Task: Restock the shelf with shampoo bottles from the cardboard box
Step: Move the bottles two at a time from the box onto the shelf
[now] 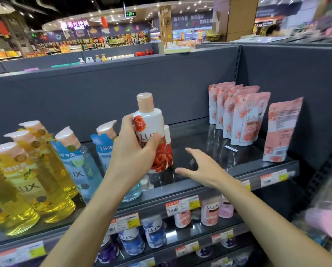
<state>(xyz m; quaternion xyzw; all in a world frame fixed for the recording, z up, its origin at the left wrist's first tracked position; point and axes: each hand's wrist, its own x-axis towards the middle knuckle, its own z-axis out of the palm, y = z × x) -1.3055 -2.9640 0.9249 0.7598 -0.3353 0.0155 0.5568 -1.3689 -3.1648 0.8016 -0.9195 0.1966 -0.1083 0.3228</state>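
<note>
My left hand (131, 151) grips a white and red LUX bottle (150, 130) with a peach cap, held upright just above the top shelf (197, 135). Right behind it stands a second red LUX bottle (169, 145), mostly hidden. My right hand (201, 166) is open, fingers spread, palm down over the bare dark stretch of the shelf to the right of the bottles. It touches nothing. The cardboard box is out of view.
Yellow LUX pump bottles (26, 170) and blue ones (78, 166) fill the shelf's left. Pink LUX refill pouches (246, 118) stand at the right rear. Lower shelves hold blue and pink bottles (153, 232) behind price tags (182, 205). A person's head shows far off at the upper right.
</note>
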